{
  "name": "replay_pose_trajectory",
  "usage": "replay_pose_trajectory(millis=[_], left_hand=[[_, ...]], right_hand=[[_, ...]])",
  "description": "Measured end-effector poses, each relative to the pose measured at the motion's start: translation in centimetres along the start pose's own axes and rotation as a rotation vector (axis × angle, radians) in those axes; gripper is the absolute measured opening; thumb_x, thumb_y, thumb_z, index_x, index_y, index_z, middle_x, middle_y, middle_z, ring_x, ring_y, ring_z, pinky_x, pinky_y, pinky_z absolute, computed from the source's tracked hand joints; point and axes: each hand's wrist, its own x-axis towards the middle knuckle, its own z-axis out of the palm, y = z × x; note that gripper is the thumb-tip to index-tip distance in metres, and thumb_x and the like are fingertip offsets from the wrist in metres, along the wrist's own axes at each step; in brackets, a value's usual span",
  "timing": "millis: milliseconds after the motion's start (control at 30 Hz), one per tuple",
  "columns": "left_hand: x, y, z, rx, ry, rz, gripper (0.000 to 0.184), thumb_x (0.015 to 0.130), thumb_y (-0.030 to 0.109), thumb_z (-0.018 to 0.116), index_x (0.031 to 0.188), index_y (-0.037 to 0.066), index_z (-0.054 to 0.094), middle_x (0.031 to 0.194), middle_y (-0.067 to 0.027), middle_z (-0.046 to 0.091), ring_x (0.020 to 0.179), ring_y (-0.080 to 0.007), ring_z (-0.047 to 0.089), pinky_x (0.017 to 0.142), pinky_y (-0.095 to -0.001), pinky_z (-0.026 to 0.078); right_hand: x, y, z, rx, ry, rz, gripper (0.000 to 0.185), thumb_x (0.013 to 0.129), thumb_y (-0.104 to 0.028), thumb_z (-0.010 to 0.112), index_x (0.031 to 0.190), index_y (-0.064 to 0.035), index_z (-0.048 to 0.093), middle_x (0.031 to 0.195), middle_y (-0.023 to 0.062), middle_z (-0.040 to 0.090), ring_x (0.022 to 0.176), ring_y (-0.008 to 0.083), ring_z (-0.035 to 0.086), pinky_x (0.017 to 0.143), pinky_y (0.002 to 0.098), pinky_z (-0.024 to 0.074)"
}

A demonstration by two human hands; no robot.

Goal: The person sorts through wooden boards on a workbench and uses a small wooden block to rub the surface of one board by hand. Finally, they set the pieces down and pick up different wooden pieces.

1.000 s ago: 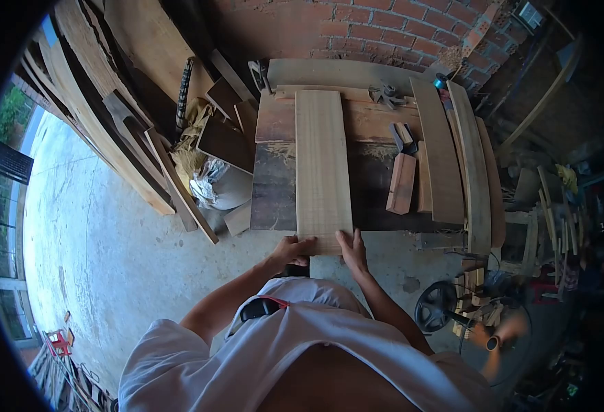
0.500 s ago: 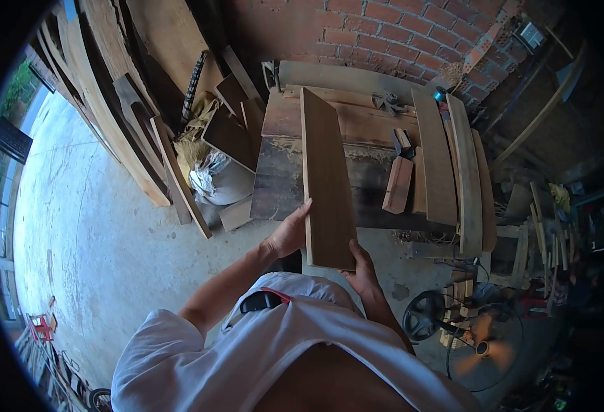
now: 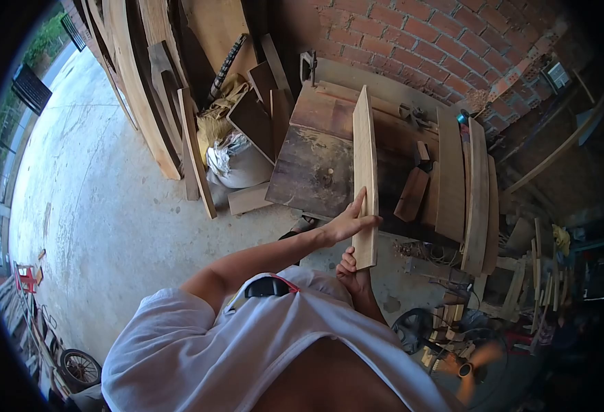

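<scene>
A long pale wooden board (image 3: 364, 165) is held up at a steep tilt over the near edge of the dark workbench (image 3: 316, 168). My left hand (image 3: 349, 221) grips it across its lower part, with the thumb and fingers spread around it. Lower down, my right hand (image 3: 350, 269) is closed round the board's near end, its fingers curled at the left side. A reddish wood block (image 3: 411, 194) lies on the bench right of the board, beside a smaller dark-edged block (image 3: 422, 153).
Long planks (image 3: 477, 199) lie along the bench's right side. Tall boards (image 3: 140, 89) lean at the left, near a white sack (image 3: 237, 163). A fan (image 3: 465, 369) with orange blades stands at the lower right. A brick wall (image 3: 412, 41) rises behind.
The board has been lifted off the bench, turned onto its edge and moved right. My left hand has shifted across it. The view has swung to the left.
</scene>
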Motion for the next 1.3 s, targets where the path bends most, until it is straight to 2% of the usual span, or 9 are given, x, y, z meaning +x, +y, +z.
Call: replay_pose_trajectory(millis=[267, 333, 467, 667, 900, 967, 1100, 1167, 1300], left_hand=[[-0.5, 2.5, -2.3, -0.302, 0.062, -0.159, 0.081, 0.086, 0.024, 0.062, 0.154, 0.018, 0.017, 0.124, -0.0112, 0.051, 0.115, -0.0261, 0.051, 0.097, -0.0454, 0.046], [0.9, 1.0, -3.6, -0.413, 0.151, -0.152, 0.06, 0.088, 0.006, 0.055, 0.143, 0.012, 0.033, 0.123, -0.0099, 0.053, 0.112, -0.0249, 0.056, 0.092, -0.0433, 0.051], [1.3, -1.5, -6.7, -0.707, 0.028, -0.076, 0.061, 0.087, -0.005, 0.052, 0.144, 0.006, 0.034, 0.135, -0.0165, 0.049, 0.122, -0.0289, 0.055, 0.103, -0.0425, 0.049], [3.3, -2.9, -7.8, -0.728, 0.059, -0.131, 0.054, 0.091, 0.004, 0.06, 0.141, 0.01, 0.039, 0.133, -0.0106, 0.054, 0.12, -0.0232, 0.057, 0.102, -0.0425, 0.049], [5.7, -5.8, -10.1, -0.703, 0.091, -0.193, 0.049, 0.093, 0.01, 0.062, 0.138, 0.01, 0.043, 0.13, -0.0081, 0.056, 0.118, -0.0206, 0.057, 0.1, -0.0416, 0.05], [6.0, -6.6, -10.6, -0.59, 0.185, -0.21, 0.044, 0.093, 0.013, 0.064, 0.133, 0.007, 0.047, 0.123, -0.0092, 0.06, 0.112, -0.0201, 0.061, 0.096, -0.0408, 0.052], [7.0, -6.4, -11.5, -0.309, 0.337, -0.203, 0.039, 0.093, 0.024, 0.065, 0.122, 0.0, 0.053, 0.112, -0.0158, 0.067, 0.101, -0.0254, 0.067, 0.09, -0.04, 0.054], [7.5, -6.2, -12.1, 0.443, 0.536, -0.327, 0.053, 0.093, 0.042, 0.061, 0.117, -0.004, 0.053, 0.108, -0.0223, 0.067, 0.098, -0.0366, 0.067, 0.088, -0.0432, 0.053], [6.8, -5.6, -14.0, 0.871, 0.35, -0.297, 0.056, 0.091, 0.045, 0.06, 0.113, -0.006, 0.054, 0.112, -0.0275, 0.063, 0.104, -0.0455, 0.061, 0.087, -0.0495, 0.051]], right_hand=[[-0.3, -1.2, 0.0, -0.2, 0.035, -0.039, 0.031, 0.102, -0.034, 0.049, 0.106, -0.0044, 0.059, 0.075, 0.0048, 0.058, 0.053, 0.0119, 0.048, 0.051, 0.0253, 0.0361], [-0.3, -1.3, 1.4, -0.409, 0.415, -0.1, 0.038, 0.099, -0.043, 0.055, 0.107, -0.0059, 0.061, 0.082, 0.0027, 0.062, 0.057, 0.0111, 0.053, 0.051, 0.0264, 0.0391], [-0.2, -0.4, 6.8, -1.102, 0.667, -0.382, 0.045, 0.091, -0.045, 0.068, 0.108, -0.0038, 0.062, 0.088, 0.0009, 0.064, 0.069, 0.0087, 0.057, 0.055, 0.0241, 0.0408], [1.9, -2.2, 6.1, -1.617, 0.737, -0.665, 0.048, 0.089, -0.042, 0.071, 0.107, 0.0021, 0.064, 0.096, 0.0078, 0.067, 0.084, 0.0133, 0.063, 0.075, 0.0285, 0.0497], [4.9, -4.4, 5.1, -1.753, 0.807, -0.619, 0.053, 0.088, -0.045, 0.07, 0.099, 0.0068, 0.062, 0.094, 0.0194, 0.069, 0.088, 0.0253, 0.067, 0.077, 0.0368, 0.0516], [5.5, -4.2, 3.6, -1.816, 0.85, -0.533, 0.053, 0.09, -0.043, 0.069, 0.109, 0.0064, 0.063, 0.1, 0.0146, 0.07, 0.091, 0.0205, 0.066, 0.081, 0.0333, 0.0508], [7.5, -3.8, 5.0, -2.086, 0.901, -0.431, 0.057, 0.091, -0.053, 0.062, 0.092, 0.0046, 0.06, 0.089, 0.0278, 0.067, 0.087, 0.0368, 0.069, 0.073, 0.0414, 0.0523], [8.2, -3.9, 4.5, -2.187, 0.889, -0.409, 0.059, 0.091, -0.056, 0.06, 0.089, 0.0033, 0.059, 0.086, 0.0292, 0.066, 0.085, 0.0405, 0.068, 0.072, 0.0443, 0.0523], [8.3, -4.2, 4.1, -2.407, 0.869, -0.32, 0.061, 0.092, -0.061, 0.054, 0.083, -0.0002, 0.058, 0.079, 0.0276, 0.065, 0.08, 0.0448, 0.066, 0.067, 0.0491, 0.0522]])
